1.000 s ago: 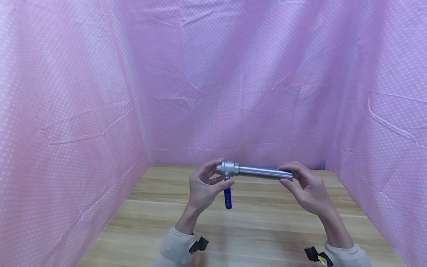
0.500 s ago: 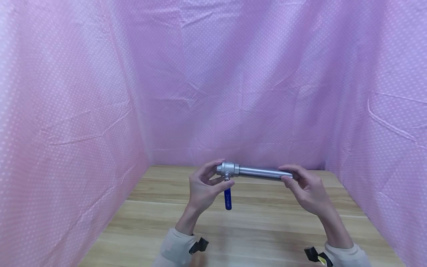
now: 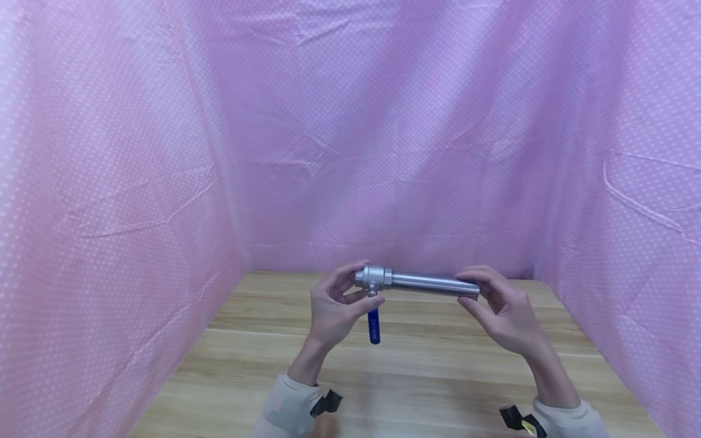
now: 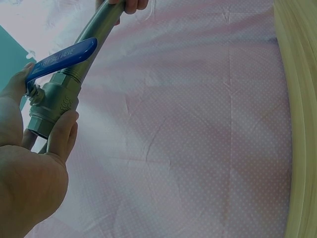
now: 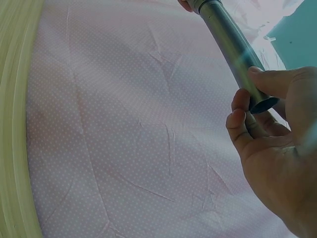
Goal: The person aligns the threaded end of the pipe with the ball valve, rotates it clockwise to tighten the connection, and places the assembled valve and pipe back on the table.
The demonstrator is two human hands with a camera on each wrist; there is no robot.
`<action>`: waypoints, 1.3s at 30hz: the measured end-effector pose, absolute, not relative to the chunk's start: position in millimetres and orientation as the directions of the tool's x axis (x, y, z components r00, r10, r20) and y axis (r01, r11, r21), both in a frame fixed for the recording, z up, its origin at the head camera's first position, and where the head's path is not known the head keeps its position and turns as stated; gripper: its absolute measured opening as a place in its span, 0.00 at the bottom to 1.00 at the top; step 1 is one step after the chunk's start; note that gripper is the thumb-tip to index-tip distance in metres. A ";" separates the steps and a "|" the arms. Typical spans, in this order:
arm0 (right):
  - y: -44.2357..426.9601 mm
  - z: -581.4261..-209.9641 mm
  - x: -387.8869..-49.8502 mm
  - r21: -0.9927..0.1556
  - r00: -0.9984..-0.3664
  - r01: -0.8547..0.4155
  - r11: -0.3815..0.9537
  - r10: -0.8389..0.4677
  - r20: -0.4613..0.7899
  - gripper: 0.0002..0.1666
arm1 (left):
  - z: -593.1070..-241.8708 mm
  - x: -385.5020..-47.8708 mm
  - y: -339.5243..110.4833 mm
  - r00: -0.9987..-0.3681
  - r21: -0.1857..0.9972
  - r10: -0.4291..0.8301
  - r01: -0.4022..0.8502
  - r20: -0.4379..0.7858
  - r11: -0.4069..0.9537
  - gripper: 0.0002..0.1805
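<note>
My left hand [image 3: 335, 304] grips a silver ball valve [image 3: 375, 276] with a blue lever handle [image 3: 374, 327] that points down toward me. In the left wrist view, fingers curl round the valve body [image 4: 57, 101] and the thumb lies by the base of the lever [image 4: 67, 57]. A straight, smooth metal pipe [image 3: 424, 282] joins the valve's right end, held roughly level above the table. At the pipe's far end, my right hand [image 3: 506, 310] pinches it between thumb and fingers. The right wrist view shows the pipe's open end [image 5: 263, 104] within those fingers.
Below the hands lies a wood-grain tabletop [image 3: 416, 377]. Pink dotted cloth [image 3: 394, 134] hangs at the back and on both sides. Each sleeve cuff carries a black strap piece, on the left [image 3: 327, 402] and on the right [image 3: 512, 417].
My right thumb and fingers have shifted round the pipe: the thumb rose over it half a second ago and now sits lower. The left hand and valve stay nearly still.
</note>
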State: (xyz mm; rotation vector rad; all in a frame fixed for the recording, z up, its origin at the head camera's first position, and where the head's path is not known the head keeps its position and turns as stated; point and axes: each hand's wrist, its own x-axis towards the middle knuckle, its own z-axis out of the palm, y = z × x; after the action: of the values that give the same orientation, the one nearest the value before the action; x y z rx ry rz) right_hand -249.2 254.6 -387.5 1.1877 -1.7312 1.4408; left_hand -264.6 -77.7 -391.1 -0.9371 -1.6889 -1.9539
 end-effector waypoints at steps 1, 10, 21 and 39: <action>254.5 -387.4 -249.2 -0.439 -0.428 -0.898 0.018 -0.264 0.865 0.36 | -390.9 -264.6 -77.8 -0.698 0.708 0.131 0.678 0.704 -0.198 0.37; 253.3 -385.6 -248.6 -0.437 -0.424 -0.900 0.014 -0.265 0.866 0.36 | -390.4 -265.8 -78.2 -0.694 0.706 0.135 0.678 0.707 -0.205 0.37; 252.9 -385.7 -248.3 -0.441 -0.431 -0.897 0.022 -0.264 0.863 0.34 | -391.6 -268.4 -78.3 -0.680 0.692 0.140 0.689 0.720 -0.217 0.35; 257.0 -387.5 -246.1 -0.471 -0.486 -0.874 0.122 -0.241 0.840 0.23 | -392.4 -267.0 -77.8 -0.683 0.695 0.137 0.690 0.718 -0.201 0.36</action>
State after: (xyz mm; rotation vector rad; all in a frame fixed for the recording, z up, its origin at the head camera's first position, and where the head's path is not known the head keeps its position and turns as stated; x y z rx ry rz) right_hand -246.1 257.0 -387.5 1.0782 -1.8169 1.3864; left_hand -267.0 -77.8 -392.4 -0.9648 -1.6773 -1.9407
